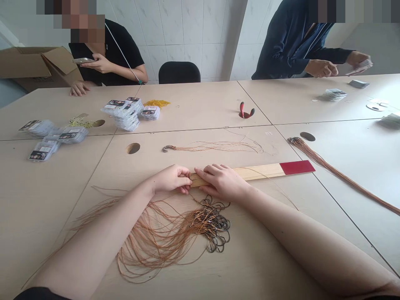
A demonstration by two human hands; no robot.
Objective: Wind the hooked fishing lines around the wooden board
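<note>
My left hand [173, 179] is closed in a pinch at the left end of a flat wooden board [262, 171] with a dark red far end. A small dark metal piece shows at its fingertips; what they hold is mostly hidden. Across the same board lies my right hand [221, 182], fingers over the top and thumb along the near edge, gripping it. A thin orange line [281, 191] runs off the board toward the right. Just below both hands is a loose pile of dark fish hooks [214, 225] with long orange-brown lines [156, 241] trailing left, partly under my left forearm.
Beyond the board lies a small bunch of hooks [168, 148] on lines. A longer tied bundle [331, 164] stretches along the right. Red-handled pliers [246, 111] stand in a table hole. Clear plastic boxes [125, 112] are stacked at left. Two people [300, 46] are across the table.
</note>
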